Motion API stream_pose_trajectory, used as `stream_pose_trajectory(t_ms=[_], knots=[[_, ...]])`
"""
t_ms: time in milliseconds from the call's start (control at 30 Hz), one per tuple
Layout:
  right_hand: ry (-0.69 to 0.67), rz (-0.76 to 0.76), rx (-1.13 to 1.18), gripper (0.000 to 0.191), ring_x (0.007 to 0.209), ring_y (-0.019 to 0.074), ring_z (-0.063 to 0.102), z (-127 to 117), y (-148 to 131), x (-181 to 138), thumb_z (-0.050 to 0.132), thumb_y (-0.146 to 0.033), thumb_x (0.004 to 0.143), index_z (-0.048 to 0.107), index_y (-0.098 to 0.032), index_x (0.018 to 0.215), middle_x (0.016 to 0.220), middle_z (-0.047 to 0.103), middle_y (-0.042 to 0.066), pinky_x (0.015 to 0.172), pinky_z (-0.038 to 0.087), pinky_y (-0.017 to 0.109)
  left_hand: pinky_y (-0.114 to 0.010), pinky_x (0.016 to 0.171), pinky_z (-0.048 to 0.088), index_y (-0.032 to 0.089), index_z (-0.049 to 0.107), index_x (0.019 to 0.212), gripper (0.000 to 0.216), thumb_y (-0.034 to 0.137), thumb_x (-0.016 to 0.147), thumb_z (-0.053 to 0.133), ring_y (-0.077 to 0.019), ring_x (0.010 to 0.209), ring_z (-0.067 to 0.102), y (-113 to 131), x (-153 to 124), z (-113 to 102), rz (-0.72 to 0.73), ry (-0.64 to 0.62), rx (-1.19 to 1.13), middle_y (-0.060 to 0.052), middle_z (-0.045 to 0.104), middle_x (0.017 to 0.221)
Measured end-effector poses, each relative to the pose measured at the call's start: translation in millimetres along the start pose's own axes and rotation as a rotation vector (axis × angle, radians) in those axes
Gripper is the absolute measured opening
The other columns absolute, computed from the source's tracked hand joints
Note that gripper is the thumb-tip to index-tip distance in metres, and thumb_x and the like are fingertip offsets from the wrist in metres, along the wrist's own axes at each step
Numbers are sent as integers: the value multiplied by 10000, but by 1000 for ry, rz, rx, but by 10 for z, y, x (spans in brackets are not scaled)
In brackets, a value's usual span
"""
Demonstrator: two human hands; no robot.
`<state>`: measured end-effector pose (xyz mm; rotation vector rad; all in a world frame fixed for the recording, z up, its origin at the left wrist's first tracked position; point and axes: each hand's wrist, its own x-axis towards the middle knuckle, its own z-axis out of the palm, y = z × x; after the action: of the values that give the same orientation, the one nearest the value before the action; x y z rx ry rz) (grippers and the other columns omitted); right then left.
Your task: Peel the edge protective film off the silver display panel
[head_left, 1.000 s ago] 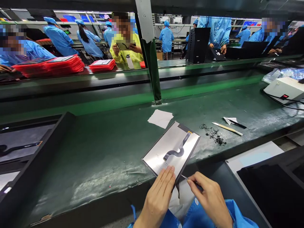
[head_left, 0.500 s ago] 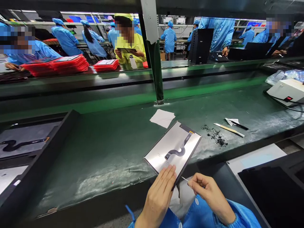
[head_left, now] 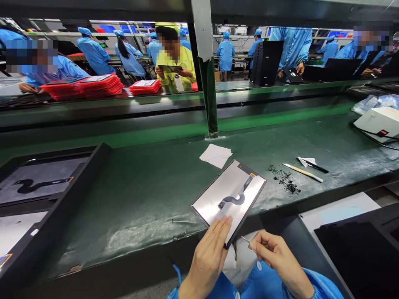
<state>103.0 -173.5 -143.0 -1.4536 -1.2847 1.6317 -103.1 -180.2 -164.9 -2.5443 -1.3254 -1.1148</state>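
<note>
A display panel [head_left: 215,191] with a silvery back lies tilted across the bench's front edge, its near corner overhanging. A curved dark flex cable [head_left: 238,200] runs over that back. My left hand [head_left: 209,253] rests on the near end of the panel, fingers stretched out flat; its thumb is hidden. Just right of the panel's near edge, my right hand [head_left: 274,251] pinches a thin pointed tool [head_left: 245,239], most of it covered by the fingers. The tool's tip appears slightly apart from the panel.
White paper sheets [head_left: 216,155] lie behind the panel. To its right are black scraps [head_left: 285,179], a pale pen-like tool [head_left: 302,172] and a black tool [head_left: 317,167]. A black tray [head_left: 84,178] holding panels stands left, a white box [head_left: 378,122] right. Co-workers sit beyond the post [head_left: 209,95].
The whole view has shifted slightly, so things sit further right. The tool's tip in my right hand has drawn a little away from the panel's edge. My left hand stays on the panel.
</note>
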Motion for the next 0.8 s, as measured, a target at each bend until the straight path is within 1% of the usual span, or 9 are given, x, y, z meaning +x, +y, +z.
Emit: stream_pose_trajectory(t_ms=[167, 367, 500, 633, 800], knots=[[-38, 10, -6, 401, 530, 125, 369, 2, -57, -55, 646, -568, 747, 512, -216, 610, 540, 452, -35, 487, 295, 247, -321, 1129, 451, 142, 246, 1575, 716, -52, 896, 364, -180, 1299, 579, 7, -6, -7, -35, -16, 1, -82, 636, 1367], [-63, 9, -34, 369, 546, 135, 382, -34, -56, -101, 624, -539, 783, 533, -214, 631, 555, 452, -35, 518, 316, 259, -326, 1116, 465, 131, 261, 1570, 644, -4, 951, 371, -193, 1287, 590, -5, -13, -9, -23, -14, 26, -94, 646, 1349], [-90, -2, -53, 326, 587, 147, 409, -61, -11, -142, 617, -483, 803, 542, -211, 639, 580, 446, -36, 571, 336, 272, -338, 1093, 492, 131, 265, 1568, 615, 38, 975, 400, -209, 1268, 607, -11, -18, -3, -26, -22, 31, -97, 652, 1341], [-126, -23, -49, 306, 606, 147, 417, -72, 18, -204, 603, -440, 836, 545, -205, 650, 601, 437, -38, 590, 332, 273, -334, 1089, 495, 137, 257, 1571, 657, -7, 943, 389, -201, 1269, 606, -8, -16, 8, -24, -4, 28, -89, 654, 1339], [-160, -25, -24, 354, 604, 144, 407, -87, -24, -261, 622, -483, 832, 519, -207, 637, 612, 419, -39, 597, 346, 269, -332, 1110, 475, 153, 281, 1565, 726, -67, 878, 369, -184, 1276, 599, -12, -15, 17, -36, 13, 7, -74, 649, 1347]])
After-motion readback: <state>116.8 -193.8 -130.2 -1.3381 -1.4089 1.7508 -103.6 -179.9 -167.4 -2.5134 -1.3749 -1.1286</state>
